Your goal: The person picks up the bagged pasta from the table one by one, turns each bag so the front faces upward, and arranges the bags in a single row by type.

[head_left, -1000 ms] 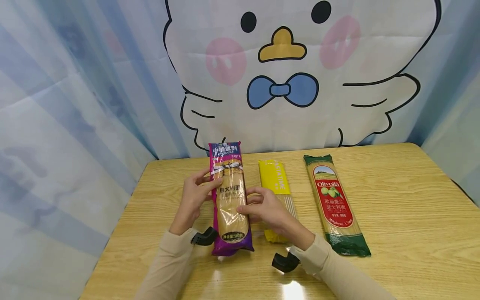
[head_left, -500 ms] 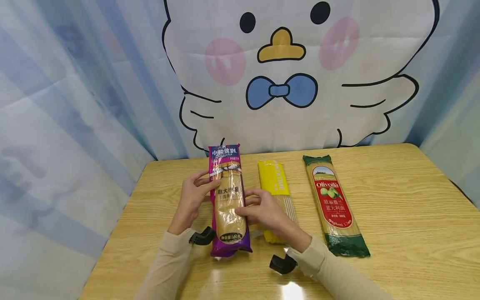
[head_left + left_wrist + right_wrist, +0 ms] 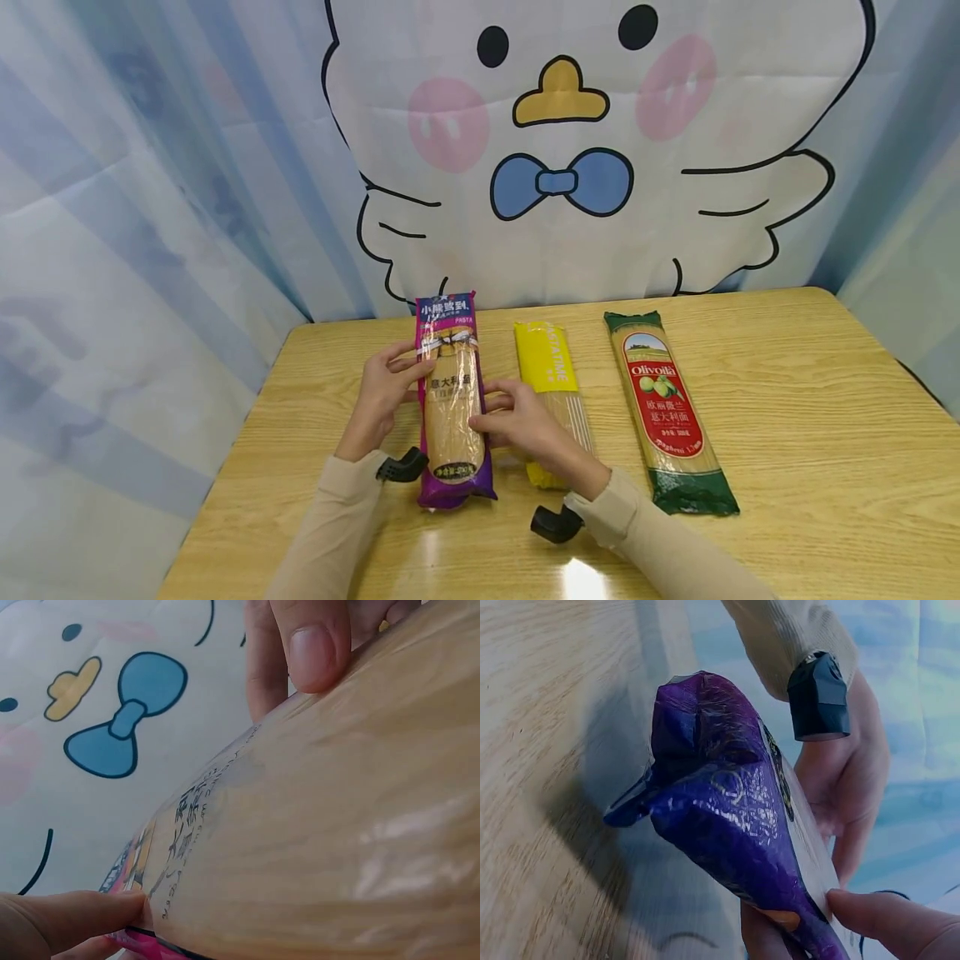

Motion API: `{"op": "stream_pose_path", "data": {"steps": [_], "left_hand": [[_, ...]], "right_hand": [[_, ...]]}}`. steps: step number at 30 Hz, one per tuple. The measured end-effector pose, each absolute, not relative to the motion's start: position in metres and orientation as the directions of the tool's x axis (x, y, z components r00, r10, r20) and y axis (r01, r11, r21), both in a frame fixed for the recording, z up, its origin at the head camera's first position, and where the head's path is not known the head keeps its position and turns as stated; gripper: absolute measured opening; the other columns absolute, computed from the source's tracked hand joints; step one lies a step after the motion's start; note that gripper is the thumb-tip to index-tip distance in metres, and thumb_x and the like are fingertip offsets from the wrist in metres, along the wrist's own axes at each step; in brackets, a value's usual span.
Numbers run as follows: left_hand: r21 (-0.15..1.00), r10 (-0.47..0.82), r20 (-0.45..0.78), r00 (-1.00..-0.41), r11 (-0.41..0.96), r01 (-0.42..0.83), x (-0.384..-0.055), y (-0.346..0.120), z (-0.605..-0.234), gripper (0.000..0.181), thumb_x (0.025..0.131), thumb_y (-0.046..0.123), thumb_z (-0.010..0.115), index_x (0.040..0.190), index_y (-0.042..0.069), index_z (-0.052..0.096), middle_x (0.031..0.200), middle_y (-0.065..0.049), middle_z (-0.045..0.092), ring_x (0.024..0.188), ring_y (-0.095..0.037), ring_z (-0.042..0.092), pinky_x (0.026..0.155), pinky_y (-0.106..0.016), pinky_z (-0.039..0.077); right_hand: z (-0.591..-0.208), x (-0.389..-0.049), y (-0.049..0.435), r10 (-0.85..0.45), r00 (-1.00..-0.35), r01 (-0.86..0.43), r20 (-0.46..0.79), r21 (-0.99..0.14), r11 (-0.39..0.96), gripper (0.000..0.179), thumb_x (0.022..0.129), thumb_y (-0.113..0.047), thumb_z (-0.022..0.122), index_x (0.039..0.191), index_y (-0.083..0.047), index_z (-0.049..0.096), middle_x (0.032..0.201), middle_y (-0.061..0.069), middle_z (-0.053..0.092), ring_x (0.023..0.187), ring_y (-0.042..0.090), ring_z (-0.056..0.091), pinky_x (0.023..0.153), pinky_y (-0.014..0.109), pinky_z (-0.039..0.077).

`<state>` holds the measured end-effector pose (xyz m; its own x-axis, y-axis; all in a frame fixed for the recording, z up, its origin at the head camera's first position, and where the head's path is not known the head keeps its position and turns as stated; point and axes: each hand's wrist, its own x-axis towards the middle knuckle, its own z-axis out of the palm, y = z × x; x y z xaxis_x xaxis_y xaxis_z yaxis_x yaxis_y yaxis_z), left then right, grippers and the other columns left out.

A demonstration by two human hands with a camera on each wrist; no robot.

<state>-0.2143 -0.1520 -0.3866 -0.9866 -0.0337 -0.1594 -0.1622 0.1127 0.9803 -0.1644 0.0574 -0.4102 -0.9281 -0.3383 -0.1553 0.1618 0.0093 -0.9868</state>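
Note:
Both hands hold a long purple-and-pink packet of spaghetti (image 3: 453, 417) with a clear front panel. My left hand (image 3: 381, 396) grips its left edge, thumb on the front and fingers behind. From the other side my right hand (image 3: 521, 417) pinches the right edge lower down, thumb on the front. In the left wrist view the packet's clear panel (image 3: 337, 825) fills much of the frame. The right wrist view shows the packet's purple bottom end (image 3: 720, 802) raised over the wooden table, its shadow falling beside it.
A yellow packet of pasta (image 3: 549, 358) lies just right of the held packet, partly behind my right hand. Farther right lies a green-and-red spaghetti packet (image 3: 667, 408). A curtain (image 3: 562, 250) with a cartoon bird hangs behind the wooden table (image 3: 810, 417).
The held packet has shifted slightly left and tilted a little, its top end lower in the head view. Both hands keep their grip and move with it; the other two packets stay put.

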Motion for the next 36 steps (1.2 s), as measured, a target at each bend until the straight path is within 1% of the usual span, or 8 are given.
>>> {"op": "stream_pose_path", "data": {"steps": [7, 14, 18, 22, 24, 28, 32, 36], "left_hand": [[0.977, -0.025, -0.17, -0.985, 0.126, -0.172, -0.219, -0.153, -0.395, 0.051, 0.095, 0.01, 0.067, 0.143, 0.005, 0.049, 0.127, -0.026, 0.062, 0.08, -0.008, 0.066, 0.06, -0.028, 0.056], [0.974, -0.012, -0.194, -0.981, 0.115, -0.194, -0.222, -0.153, -0.403, 0.052, 0.096, 0.008, 0.064, 0.145, 0.005, 0.048, 0.127, -0.026, 0.062, 0.079, -0.01, 0.066, 0.062, -0.03, 0.057], [0.971, -0.01, -0.208, -0.978, 0.115, -0.208, -0.224, -0.153, -0.407, 0.052, 0.097, 0.008, 0.063, 0.146, 0.003, 0.046, 0.126, -0.026, 0.062, 0.078, -0.009, 0.066, 0.061, -0.027, 0.056], [0.968, -0.011, -0.209, -0.978, 0.136, -0.209, -0.225, -0.154, -0.411, 0.051, 0.098, 0.009, 0.062, 0.145, 0.001, 0.046, 0.126, -0.027, 0.063, 0.078, -0.009, 0.065, 0.058, -0.023, 0.054], [0.967, -0.008, -0.213, -0.977, 0.144, -0.212, -0.226, -0.154, -0.412, 0.051, 0.098, 0.01, 0.061, 0.145, 0.001, 0.046, 0.127, -0.028, 0.062, 0.08, -0.01, 0.065, 0.058, -0.023, 0.054], [0.959, -0.012, -0.234, -0.972, 0.16, -0.233, -0.227, -0.153, -0.417, 0.049, 0.099, 0.011, 0.061, 0.145, 0.003, 0.048, 0.126, -0.026, 0.063, 0.08, -0.009, 0.065, 0.06, -0.024, 0.054], [0.955, -0.022, -0.241, -0.97, 0.172, -0.241, -0.229, -0.153, -0.423, 0.047, 0.097, 0.01, 0.062, 0.143, 0.005, 0.051, 0.121, -0.023, 0.066, 0.074, -0.009, 0.065, 0.059, -0.026, 0.055], [0.957, -0.034, -0.226, -0.974, 0.18, -0.228, -0.231, -0.153, -0.427, 0.047, 0.095, 0.009, 0.065, 0.14, 0.004, 0.055, 0.117, -0.022, 0.068, 0.075, -0.011, 0.066, 0.064, -0.025, 0.056]], "right_hand": [[-0.415, -0.168, 0.052, -0.324, -0.936, 0.123, -0.139, -0.99, 0.069, 0.051, 0.09, -0.001, 0.068, 0.137, 0.006, 0.049, 0.11, 0.025, 0.066, 0.085, 0.023, 0.07, 0.071, 0.039, 0.062], [-0.418, -0.168, 0.048, -0.293, -0.943, 0.119, -0.159, -0.982, 0.148, 0.047, 0.094, -0.001, 0.063, 0.138, 0.007, 0.049, 0.111, 0.024, 0.065, 0.083, 0.025, 0.07, 0.071, 0.039, 0.061], [-0.42, -0.17, 0.047, -0.285, -0.942, 0.131, -0.178, -0.975, 0.177, 0.046, 0.096, 0.0, 0.06, 0.14, 0.006, 0.049, 0.113, 0.023, 0.065, 0.084, 0.025, 0.07, 0.072, 0.039, 0.061], [-0.421, -0.171, 0.047, -0.278, -0.941, 0.139, -0.194, -0.969, 0.206, 0.046, 0.095, 0.001, 0.06, 0.14, 0.006, 0.049, 0.113, 0.022, 0.064, 0.084, 0.024, 0.069, 0.072, 0.038, 0.061], [-0.422, -0.173, 0.047, -0.274, -0.941, 0.139, -0.198, -0.965, 0.221, 0.047, 0.094, 0.002, 0.061, 0.139, 0.007, 0.048, 0.114, 0.023, 0.064, 0.085, 0.025, 0.069, 0.072, 0.039, 0.061], [-0.424, -0.174, 0.047, -0.276, -0.937, 0.146, -0.212, -0.96, 0.241, 0.048, 0.094, 0.003, 0.062, 0.139, 0.009, 0.047, 0.114, 0.023, 0.064, 0.09, 0.028, 0.069, 0.073, 0.039, 0.061], [-0.426, -0.174, 0.048, -0.289, -0.93, 0.159, -0.229, -0.956, 0.247, 0.051, 0.094, 0.002, 0.062, 0.141, 0.01, 0.045, 0.118, 0.025, 0.063, 0.093, 0.029, 0.069, 0.074, 0.038, 0.061], [-0.426, -0.175, 0.051, -0.293, -0.928, 0.158, -0.229, -0.956, 0.247, 0.05, 0.094, 0.002, 0.062, 0.14, 0.01, 0.046, 0.121, 0.026, 0.06, 0.095, 0.03, 0.068, 0.074, 0.038, 0.061]]}}
